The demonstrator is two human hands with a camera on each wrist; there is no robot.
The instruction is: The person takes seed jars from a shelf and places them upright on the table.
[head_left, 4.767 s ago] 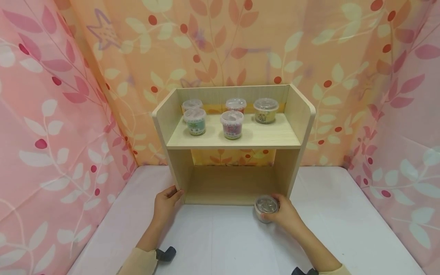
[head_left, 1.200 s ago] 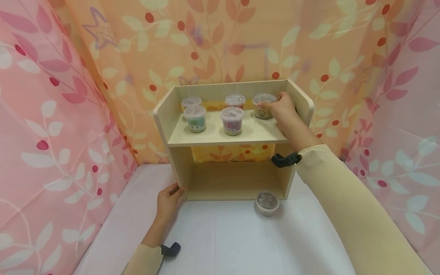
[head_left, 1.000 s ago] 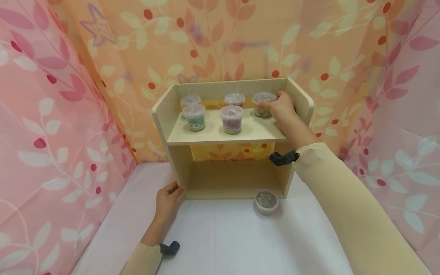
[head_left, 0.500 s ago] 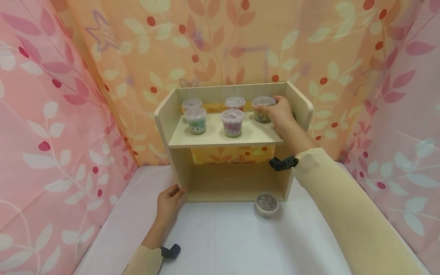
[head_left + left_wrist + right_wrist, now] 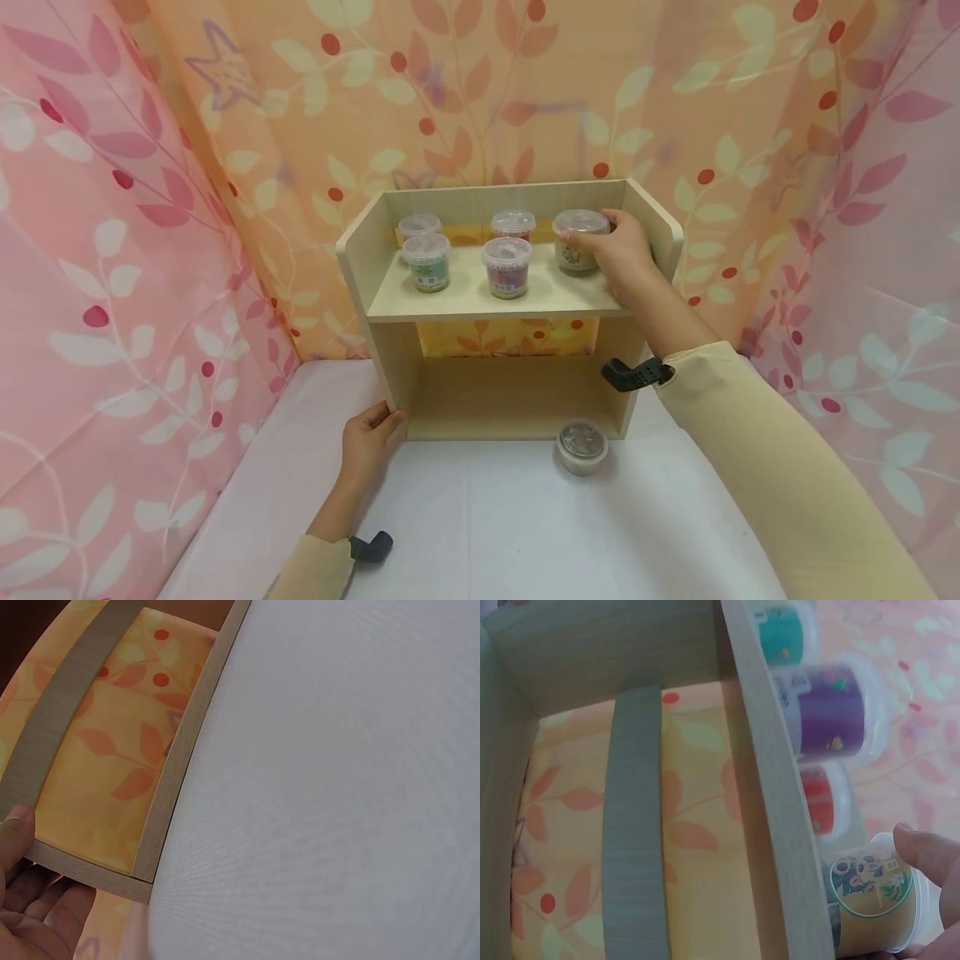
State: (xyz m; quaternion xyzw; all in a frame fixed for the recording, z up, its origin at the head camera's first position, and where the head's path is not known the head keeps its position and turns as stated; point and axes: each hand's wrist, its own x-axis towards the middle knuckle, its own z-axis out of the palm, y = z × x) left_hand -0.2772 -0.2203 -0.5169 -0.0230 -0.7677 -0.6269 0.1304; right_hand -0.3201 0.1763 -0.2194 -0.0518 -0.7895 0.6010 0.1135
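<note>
My right hand (image 5: 626, 250) grips a clear-lidded plastic tub (image 5: 576, 257) at the right of the upper board of a small wooden shelf (image 5: 517, 312). Thumb and fingers lie on opposite sides of it. In the right wrist view this tub (image 5: 874, 896) shows a yellowish label with a cartoon picture; whether its base touches the board is hard to tell. Low on the shelf's left side panel (image 5: 392, 367), my left hand (image 5: 366, 442) pinches the front edge. In the left wrist view the thumb (image 5: 16, 832) lies inside the panel, the fingers outside.
Further tubs share the upper board: a green-labelled one (image 5: 427, 271), a purple-labelled one (image 5: 507, 275), a red one (image 5: 513, 223) and another (image 5: 418, 225) behind. A grey-topped tub (image 5: 582, 450) stands on the white tabletop (image 5: 480, 525) before the shelf's lower right.
My right hand has let go of the grey-topped tub and risen to grip the yellowish-labelled one. Since half a second ago that tub has shifted slightly right. My left hand stays on the panel.
</note>
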